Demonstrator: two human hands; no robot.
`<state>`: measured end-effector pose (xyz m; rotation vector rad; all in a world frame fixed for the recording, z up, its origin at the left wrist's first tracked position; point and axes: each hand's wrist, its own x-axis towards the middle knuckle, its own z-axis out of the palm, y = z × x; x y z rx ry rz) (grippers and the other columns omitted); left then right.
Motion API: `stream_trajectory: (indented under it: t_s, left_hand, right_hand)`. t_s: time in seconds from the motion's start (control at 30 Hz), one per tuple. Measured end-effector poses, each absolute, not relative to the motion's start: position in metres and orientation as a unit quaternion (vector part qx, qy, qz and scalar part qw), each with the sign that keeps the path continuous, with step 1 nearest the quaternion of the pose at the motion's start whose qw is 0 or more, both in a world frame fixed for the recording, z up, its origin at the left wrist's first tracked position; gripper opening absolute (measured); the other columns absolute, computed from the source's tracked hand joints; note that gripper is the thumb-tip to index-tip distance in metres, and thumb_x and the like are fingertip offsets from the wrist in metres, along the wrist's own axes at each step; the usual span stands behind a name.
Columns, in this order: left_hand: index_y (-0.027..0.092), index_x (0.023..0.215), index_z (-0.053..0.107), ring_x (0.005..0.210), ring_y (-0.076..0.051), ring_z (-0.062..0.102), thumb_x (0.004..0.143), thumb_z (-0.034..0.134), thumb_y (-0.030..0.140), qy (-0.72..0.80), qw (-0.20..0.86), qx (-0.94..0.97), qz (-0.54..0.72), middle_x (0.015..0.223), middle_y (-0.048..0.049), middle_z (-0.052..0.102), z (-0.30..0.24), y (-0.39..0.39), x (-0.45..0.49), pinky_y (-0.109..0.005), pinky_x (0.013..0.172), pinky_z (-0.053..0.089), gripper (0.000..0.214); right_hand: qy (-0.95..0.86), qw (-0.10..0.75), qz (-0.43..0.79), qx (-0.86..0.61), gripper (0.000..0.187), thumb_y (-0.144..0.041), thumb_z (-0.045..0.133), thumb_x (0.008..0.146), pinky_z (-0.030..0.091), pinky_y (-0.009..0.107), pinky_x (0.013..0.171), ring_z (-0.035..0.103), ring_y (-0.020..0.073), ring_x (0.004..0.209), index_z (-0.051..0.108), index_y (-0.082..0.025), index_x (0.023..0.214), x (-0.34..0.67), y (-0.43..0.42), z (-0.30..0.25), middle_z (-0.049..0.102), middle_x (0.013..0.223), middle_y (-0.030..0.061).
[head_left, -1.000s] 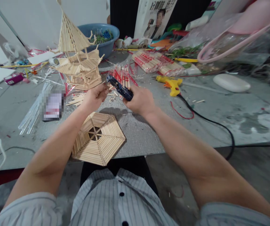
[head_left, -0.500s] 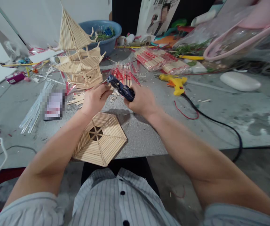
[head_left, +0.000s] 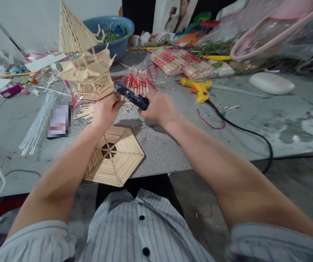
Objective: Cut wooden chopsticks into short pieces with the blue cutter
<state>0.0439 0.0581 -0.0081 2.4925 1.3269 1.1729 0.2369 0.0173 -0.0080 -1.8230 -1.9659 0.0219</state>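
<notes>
My right hand (head_left: pixel 159 108) is closed round the handles of dark blue cutting pliers (head_left: pixel 131 95), whose head points up and to the left. Close to that head, my left hand (head_left: pixel 107 109) is closed in a pinch; what its fingers hold is too small to make out. Below my hands lies a hexagonal panel (head_left: pixel 129 157) of thin wooden sticks with an open centre, partly covered by my left forearm. Behind my left hand stands a tiered pagoda model (head_left: pixel 87 74) built of sticks. Loose cut sticks (head_left: pixel 84 112) lie beside my left wrist.
A yellow glue gun (head_left: pixel 197 88) with a black cable lies to the right. Packs of wrapped sticks (head_left: pixel 167 62) and a blue basin (head_left: pixel 119 45) are at the back. Clear glue sticks (head_left: pixel 36 125) and a phone (head_left: pixel 59 120) lie left, a white oval object (head_left: pixel 271 83) right.
The view has shifted slightly, so most tabletop things appear a little higher and further left. My hands keep the pliers and the pinch close together.
</notes>
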Motion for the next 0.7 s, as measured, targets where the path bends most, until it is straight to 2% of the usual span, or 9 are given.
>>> stream_trajectory:
  t_s: [0.3,0.5,0.63,0.7]
  left_hand:
    - [0.022,0.076,0.064,0.077,-0.018,0.062,0.079,0.062,0.026,0.438,0.071,0.807,0.39,0.064,-0.0023,0.062,-0.0103,0.0611,0.0427,-0.029,0.068,0.046,0.006]
    - [0.022,0.072,0.063,0.072,-0.018,0.06,0.078,0.063,0.027,0.44,0.071,0.809,0.384,0.06,-0.0013,0.058,-0.0151,0.066,0.0418,-0.03,0.066,0.043,0.007]
    - [0.023,0.074,0.061,0.074,-0.018,0.06,0.08,0.063,0.029,0.442,0.054,0.813,0.376,0.062,-0.0017,0.058,-0.0156,0.0667,0.0415,-0.031,0.068,0.044,0.009]
    - [0.023,0.079,0.061,0.083,-0.021,0.061,0.082,0.062,0.033,0.448,0.005,0.809,0.381,0.075,-0.004,0.063,-0.0077,0.059,0.0421,-0.034,0.075,0.046,0.01]
  right_hand:
    - [-0.716,0.22,0.008,-0.663,0.032,-0.033,0.057,0.077,0.048,0.043,0.077,0.066,0.0358,0.094,0.066,-0.016,0.103,0.2361,0.0196,-0.0087,0.07,0.099,0.0153]
    - [-0.716,0.214,0.022,-0.664,0.029,-0.033,0.059,0.077,0.047,0.041,0.075,0.065,0.0329,0.091,0.065,-0.018,0.101,0.2358,0.0207,-0.0103,0.069,0.099,0.0155]
    - [-0.712,0.229,0.012,-0.664,0.028,-0.033,0.06,0.075,0.047,0.04,0.073,0.065,0.0314,0.089,0.065,-0.019,0.099,0.237,0.0202,-0.0121,0.07,0.098,0.0139]
    - [-0.703,0.252,0.018,-0.665,0.024,-0.033,0.06,0.075,0.046,0.038,0.071,0.065,0.0306,0.086,0.065,-0.019,0.094,0.2388,0.0217,-0.0092,0.07,0.093,0.0121]
